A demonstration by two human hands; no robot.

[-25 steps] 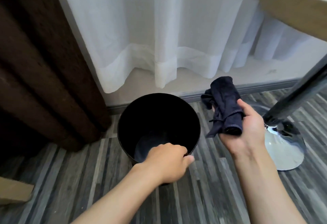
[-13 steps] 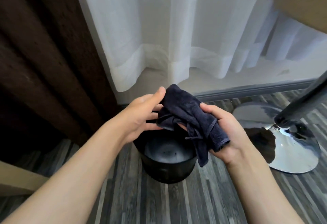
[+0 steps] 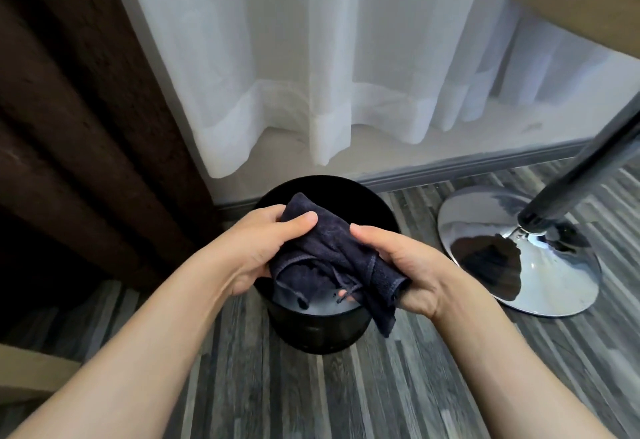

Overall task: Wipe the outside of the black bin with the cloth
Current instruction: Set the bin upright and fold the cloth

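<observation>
A round black bin stands upright on the striped grey floor, just below the white curtain. A dark navy cloth is bunched up above the bin's opening, with a corner dangling over the front right rim. My left hand grips the cloth's left side, thumb on top. My right hand grips its right side. Both hands hover over the bin, and neither touches it. The hands and cloth hide much of the bin's inside.
A chrome pedestal base with a dark pole stands right of the bin. A dark brown curtain hangs at left, a sheer white curtain behind. A pale wooden edge sits at lower left.
My left hand left the bin's rim and rose to grip the cloth. Both hands and the cloth have since come lower and nearer, over the bin's opening.
</observation>
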